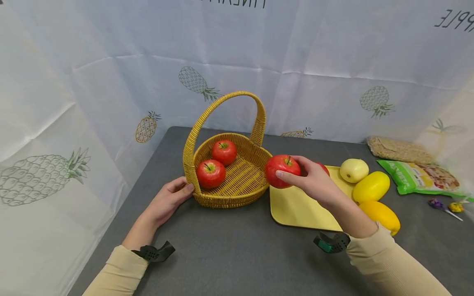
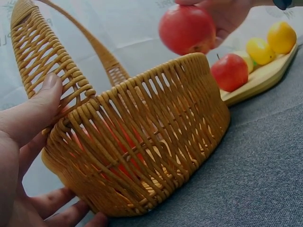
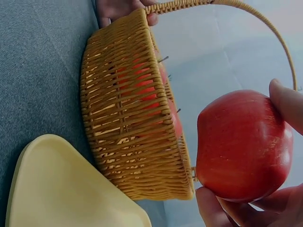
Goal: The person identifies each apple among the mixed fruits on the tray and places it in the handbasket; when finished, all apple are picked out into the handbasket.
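A yellow wicker basket [image 1: 229, 201] with a tall arched handle stands on the dark table, two red apples [image 1: 211, 173] inside its left part. My left hand [image 1: 168, 201] holds the basket's left end, thumb against the foot of the handle [image 2: 52, 61] and the other fingers along the woven side. In my right hand [image 1: 314, 181] a red apple [image 1: 282, 170] is gripped between thumb and fingers. That apple is just off the basket's right rim, above the edge of a yellow tray [image 1: 300, 209]. Another red apple [image 2: 230, 72] lies on the tray, mostly hidden by my right hand in the head view.
A pale round fruit [image 1: 354, 170] and two yellow fruits [image 1: 371, 187] are at the tray's right side. Farther right lie a green packet [image 1: 426, 176], a tan woven piece [image 1: 400, 150] and small dried flowers [image 1: 446, 207]. A pineapple-print curtain [image 1: 314, 61] hangs behind the table.
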The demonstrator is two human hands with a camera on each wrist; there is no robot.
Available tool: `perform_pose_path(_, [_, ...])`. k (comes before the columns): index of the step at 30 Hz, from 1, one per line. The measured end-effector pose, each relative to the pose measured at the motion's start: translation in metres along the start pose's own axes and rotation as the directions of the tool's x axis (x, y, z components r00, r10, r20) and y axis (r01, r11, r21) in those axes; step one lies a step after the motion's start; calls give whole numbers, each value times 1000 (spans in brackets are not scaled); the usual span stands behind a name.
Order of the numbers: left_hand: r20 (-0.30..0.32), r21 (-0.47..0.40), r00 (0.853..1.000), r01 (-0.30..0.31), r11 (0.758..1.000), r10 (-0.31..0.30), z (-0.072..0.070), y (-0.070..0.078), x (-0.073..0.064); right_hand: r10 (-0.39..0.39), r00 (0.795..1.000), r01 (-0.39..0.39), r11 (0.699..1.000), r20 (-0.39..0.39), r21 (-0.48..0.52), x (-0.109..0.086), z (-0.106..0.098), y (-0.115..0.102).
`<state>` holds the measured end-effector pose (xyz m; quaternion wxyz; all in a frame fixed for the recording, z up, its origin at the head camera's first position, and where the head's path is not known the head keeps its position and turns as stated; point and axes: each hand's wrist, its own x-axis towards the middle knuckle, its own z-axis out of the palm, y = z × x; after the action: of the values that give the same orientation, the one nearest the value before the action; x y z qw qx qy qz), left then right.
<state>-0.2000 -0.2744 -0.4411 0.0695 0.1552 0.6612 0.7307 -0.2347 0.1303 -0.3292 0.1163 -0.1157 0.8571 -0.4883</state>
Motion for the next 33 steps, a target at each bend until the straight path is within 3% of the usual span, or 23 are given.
perform_pose_path(33, [7, 21, 1000, -14, 1000, 14, 0, 0, 1, -39, 982, 38, 999, 182, 9, 26, 13, -11])
